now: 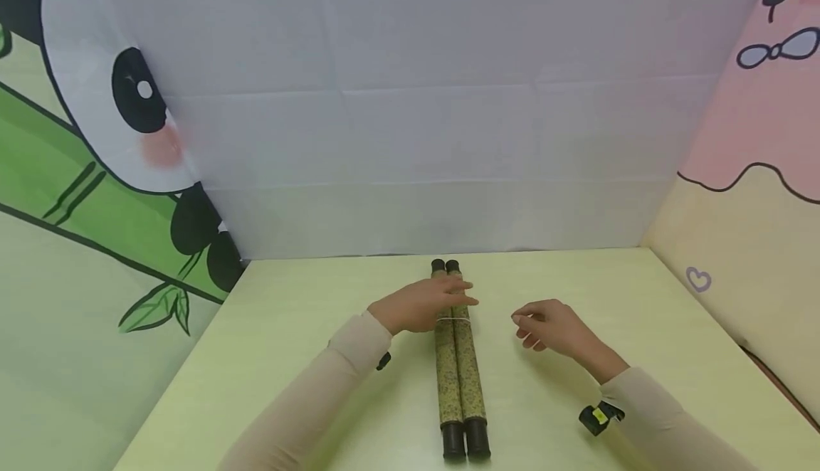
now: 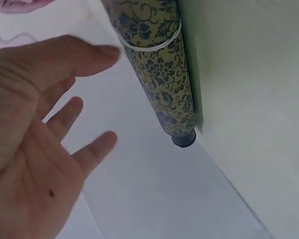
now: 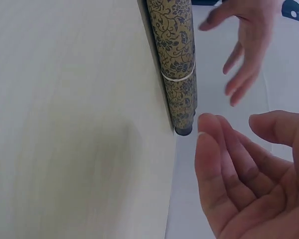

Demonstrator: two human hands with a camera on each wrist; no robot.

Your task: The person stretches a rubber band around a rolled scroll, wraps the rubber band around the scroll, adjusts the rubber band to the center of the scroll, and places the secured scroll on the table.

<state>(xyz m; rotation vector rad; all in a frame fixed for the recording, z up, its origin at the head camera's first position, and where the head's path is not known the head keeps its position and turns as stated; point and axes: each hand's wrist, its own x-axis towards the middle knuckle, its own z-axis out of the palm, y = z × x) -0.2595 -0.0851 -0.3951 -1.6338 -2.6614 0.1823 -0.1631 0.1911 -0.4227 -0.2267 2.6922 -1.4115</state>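
Note:
A scroll (image 1: 458, 378) in two rolls side by side lies lengthwise on the table, patterned in dark flowers on tan, with black end knobs. A thin white band (image 1: 453, 319) goes round both rolls near the far end. My left hand (image 1: 426, 304) hovers over that far part, fingers spread; the left wrist view shows a gap between its thumb and the patterned roll (image 2: 164, 74). To the right of the scroll, my right hand (image 1: 551, 329) is held above the table, its fingers loosely bent with nothing between them. In the right wrist view its fingertips are apart from the scroll (image 3: 177, 55).
The pale yellow table (image 1: 307, 293) ends at a white fabric backdrop (image 1: 410, 136). Cartoon-printed panels stand on both sides, with a green bamboo picture (image 1: 58, 172) on the left and a pink figure (image 1: 762, 122) on the right. A small black device (image 1: 598, 415) is on my right wrist.

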